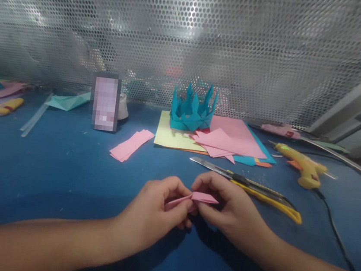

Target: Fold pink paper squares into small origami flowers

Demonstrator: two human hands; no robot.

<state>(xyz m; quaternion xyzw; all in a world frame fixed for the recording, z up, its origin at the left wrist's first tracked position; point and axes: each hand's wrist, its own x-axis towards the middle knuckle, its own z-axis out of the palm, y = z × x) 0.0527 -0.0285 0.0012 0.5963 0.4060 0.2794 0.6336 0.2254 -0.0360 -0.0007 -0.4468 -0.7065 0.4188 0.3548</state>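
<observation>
A small folded piece of pink paper (205, 197) is held between my two hands above the blue table. My left hand (164, 203) pinches its left part between thumb and fingers. On the other side, my right hand (225, 199) grips it with thumb and forefinger, and a pointed pink end sticks out to the right. Just beyond my right hand lies a yellow utility knife (265, 195) with its blade out, pointing left. A small stack of pink paper strips (132, 145) rests farther back on the left.
A blue paper crown (192, 113) stands on coloured sheets (174, 137), beside folded pink pieces (217, 143). At right is a yellow glue gun (307, 167) with a black cord. A blurred phone (106, 103) leans at back left, near clear glue sticks (36, 114). Perforated metal (152, 41) backs the table.
</observation>
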